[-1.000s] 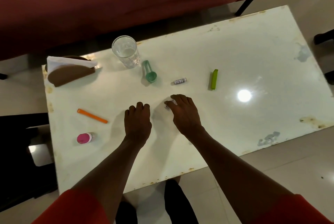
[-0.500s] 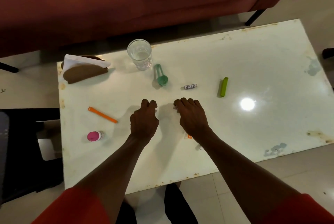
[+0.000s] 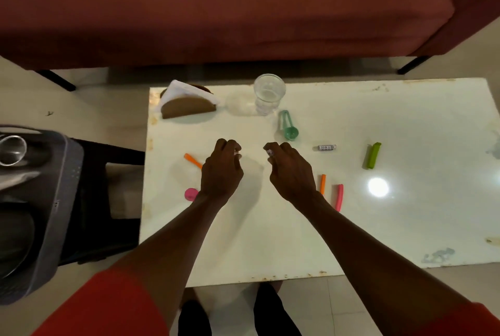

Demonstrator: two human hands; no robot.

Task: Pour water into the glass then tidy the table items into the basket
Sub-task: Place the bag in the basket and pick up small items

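1. The white table runs wide to the right; its left edge stands just beside a grey basket set lower down on the left, and its far edge faces a dark red sofa. The near edge shows rust spots.
2. Open tabletop lies between the two forearms and across the right half, where a bright lamp reflection sits.
3. The glass stands upright close to the far edge, with a little water in it, just right of a brown napkin holder that holds white tissue.
4. A teal scoop lies just in front of the glass. A small white cylinder bears dark print, too small to read. A green clip lies further right.
5. The left hand hovers mid-table with fingers curled; something small and pale shows at the fingertips, but I cannot tell if it is held. An orange stick and a pink-capped item lie just left of it, partly hidden.
6. The right hand has fingers curled round a small white item with faint marks, not readable. A second orange stick and a pink stick lie just right of its wrist.
7. The basket, well left of both hands, holds a metal cup.
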